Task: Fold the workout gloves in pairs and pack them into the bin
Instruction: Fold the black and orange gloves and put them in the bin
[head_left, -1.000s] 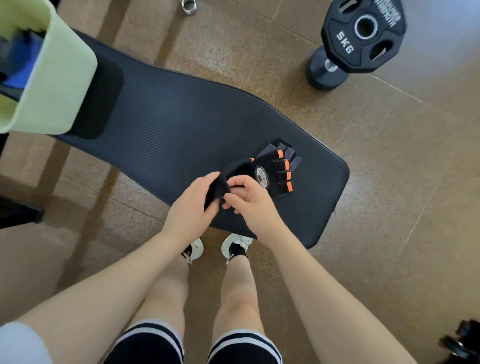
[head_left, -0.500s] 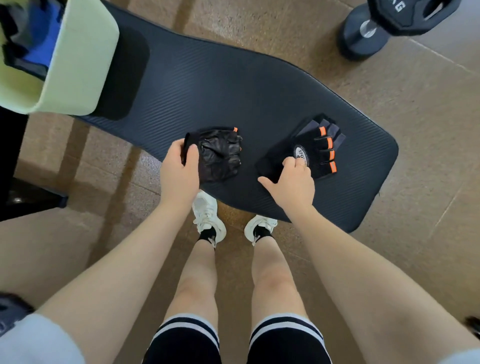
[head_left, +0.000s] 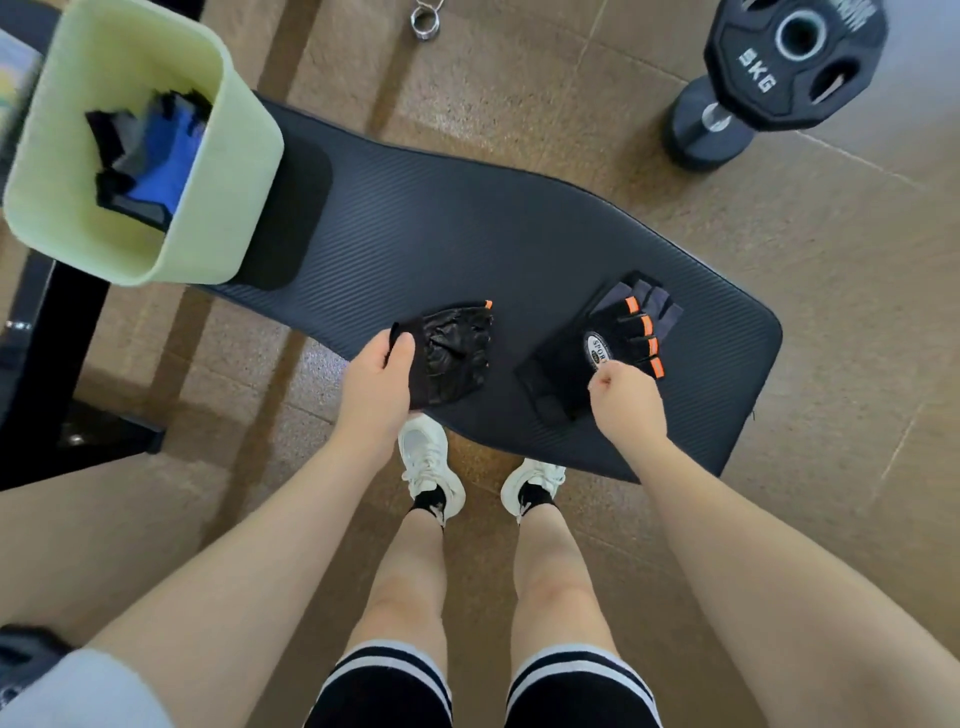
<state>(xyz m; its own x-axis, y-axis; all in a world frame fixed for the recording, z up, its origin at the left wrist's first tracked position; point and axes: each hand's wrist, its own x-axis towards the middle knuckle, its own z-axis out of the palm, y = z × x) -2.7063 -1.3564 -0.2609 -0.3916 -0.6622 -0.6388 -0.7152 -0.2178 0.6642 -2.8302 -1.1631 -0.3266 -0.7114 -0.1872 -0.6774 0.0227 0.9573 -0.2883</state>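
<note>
So the left grip (head_left: 376, 387) has the palm-up glove (head_left: 457, 348) by its cuff, and the logo glove (head_left: 571, 358) lies just right of it, pinched by the right grip (head_left: 628, 402).

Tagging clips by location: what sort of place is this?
Probably a gym or home workout space: a 5 kg weight plate, a dumbbell, and a black exercise mat.

Palm-up glove (head_left: 457, 353), wrinkled black leather, near centre of mat (head_left: 519, 249). Back-up glove (head_left: 561, 364), black with orange tabs, flat to its right, apart. Green bin (head_left: 228, 171) far left holds blue-black gloves (head_left: 166, 150).
</note>
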